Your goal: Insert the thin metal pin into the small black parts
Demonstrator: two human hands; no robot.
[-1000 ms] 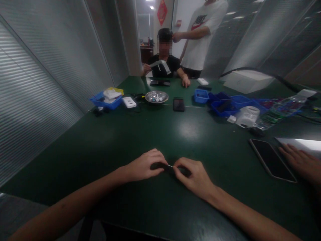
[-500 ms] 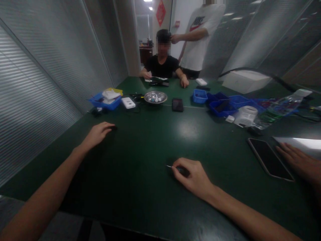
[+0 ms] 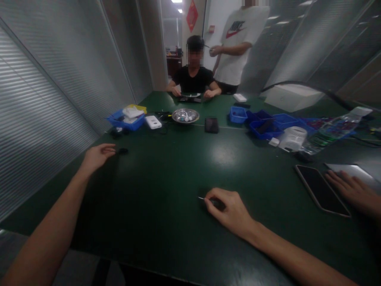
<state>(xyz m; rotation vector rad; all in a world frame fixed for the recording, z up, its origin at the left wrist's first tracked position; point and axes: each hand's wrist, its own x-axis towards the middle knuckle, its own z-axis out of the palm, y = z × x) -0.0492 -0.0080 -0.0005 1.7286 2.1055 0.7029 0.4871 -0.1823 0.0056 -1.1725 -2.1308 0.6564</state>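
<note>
My right hand [image 3: 229, 210] rests on the dark green table [image 3: 166, 174], fingers curled around a small dark tool whose thin metal tip [image 3: 201, 198] pokes out to the left. Far out to the left, my left hand [image 3: 98, 155] hovers just above the table with fingers loosely apart and nothing in them. A small black piece [image 3: 122, 151] lies on the table just right of its fingertips, not touched.
Another person's hand [image 3: 353, 190] lies flat at the right beside a dark phone [image 3: 321, 190]. Across the table stand blue bins [image 3: 264, 121], a metal bowl [image 3: 185, 115], a white device [image 3: 153, 121] and a black square item [image 3: 211, 124]. One person sits at the far end; another stands there.
My left hand left the right hand, carried the small black piece far left, set it down and drew back slightly. My right hand stayed put, holding the tool.
</note>
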